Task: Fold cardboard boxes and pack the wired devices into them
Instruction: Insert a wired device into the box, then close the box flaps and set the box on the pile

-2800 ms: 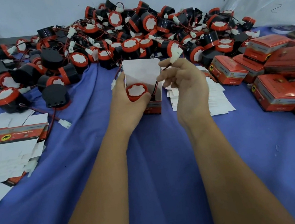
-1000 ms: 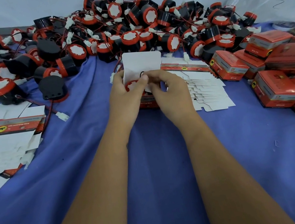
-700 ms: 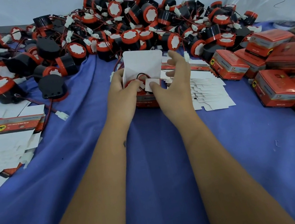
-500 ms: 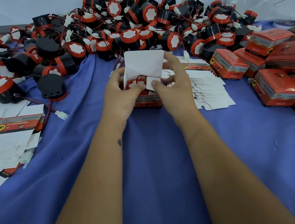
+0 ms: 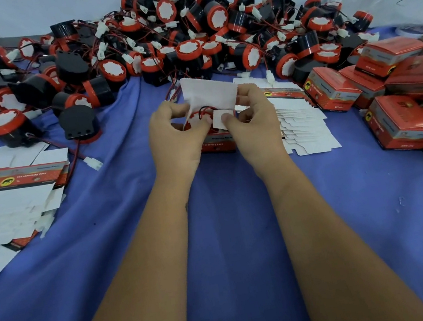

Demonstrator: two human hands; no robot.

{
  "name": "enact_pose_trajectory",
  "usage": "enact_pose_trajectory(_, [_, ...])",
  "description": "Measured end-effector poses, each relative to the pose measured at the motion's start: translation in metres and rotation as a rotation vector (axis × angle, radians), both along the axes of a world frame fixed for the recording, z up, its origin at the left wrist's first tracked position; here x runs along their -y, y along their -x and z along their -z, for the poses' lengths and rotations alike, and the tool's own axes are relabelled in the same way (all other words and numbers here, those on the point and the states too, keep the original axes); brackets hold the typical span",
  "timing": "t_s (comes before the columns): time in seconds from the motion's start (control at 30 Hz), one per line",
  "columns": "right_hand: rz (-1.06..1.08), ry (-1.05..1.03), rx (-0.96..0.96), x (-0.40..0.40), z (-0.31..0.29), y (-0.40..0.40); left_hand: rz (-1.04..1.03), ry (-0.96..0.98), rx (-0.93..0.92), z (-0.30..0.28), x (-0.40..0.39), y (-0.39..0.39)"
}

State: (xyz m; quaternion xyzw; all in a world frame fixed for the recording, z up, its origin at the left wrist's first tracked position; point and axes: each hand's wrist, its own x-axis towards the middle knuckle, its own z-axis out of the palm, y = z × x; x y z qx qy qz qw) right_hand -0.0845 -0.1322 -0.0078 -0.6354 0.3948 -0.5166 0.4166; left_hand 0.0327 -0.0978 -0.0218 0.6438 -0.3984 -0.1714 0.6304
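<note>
Both hands work at one open red box [image 5: 218, 142] standing on the blue cloth [image 5: 233, 241]. Left hand [image 5: 175, 138] has its fingers curled round the box's left side, pinching a white flap by its edge; right hand [image 5: 250, 122] grips the right side, thumb pressing a small white side flap [image 5: 218, 119] inward, fingers curled behind the tall white lid flap [image 5: 210, 95], which stands raised at the back. Inside the box sits a wired device [image 5: 198, 118] — red rim, white face up, a loop of dark wire across it.

Just right of the box lies a fanned stack of flat box blanks [image 5: 303, 127], and farther right a cluster of closed red boxes [image 5: 397, 99]. Behind the box, a large heap of black-and-red devices [image 5: 183, 40] with red wires and white plugs spreads along the wall. Well left of the box, another pile of flat blanks [image 5: 5, 202] rests on the cloth, with loose devices just behind it.
</note>
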Motion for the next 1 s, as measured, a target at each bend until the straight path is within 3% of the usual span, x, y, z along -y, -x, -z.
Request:
enact_pose_trajectory(0.2, [-0.036,0.033,0.009,-0.001,0.0,0.001,0.084,-0.004,0.108,-0.002,-0.002,-0.001])
enact_pose_trajectory(0.3, [-0.047,0.032,-0.026,0.0,0.001,0.001,0.14,-0.003,-0.113,-0.003,-0.007,-0.001])
enact_pose_trajectory(0.5, [-0.076,0.002,-0.096,0.001,0.003,0.0,0.023,-0.089,-0.404,-0.02,0.007,-0.015])
enact_pose_trajectory(0.57, [-0.073,0.008,-0.096,0.003,0.004,0.001,0.102,-0.02,-0.282,-0.015,-0.002,-0.013])
enact_pose_trajectory(0.7, [-0.036,-0.101,0.057,0.004,0.005,0.004,0.359,-0.07,0.038,-0.004,-0.01,-0.011])
enact_pose_trajectory(0.8, [-0.059,-0.242,0.203,0.01,0.002,0.01,0.361,-0.074,0.087,-0.007,-0.009,-0.012])
enact_pose_trajectory(0.87, [-0.144,-0.234,0.111,0.01,0.001,0.016,0.361,-0.069,0.087,-0.006,-0.012,-0.015])
enact_pose_trajectory(1.0, [-0.289,-0.075,-0.262,0.01,0.0,0.027,0.433,-0.133,0.086,-0.005,-0.015,-0.023])
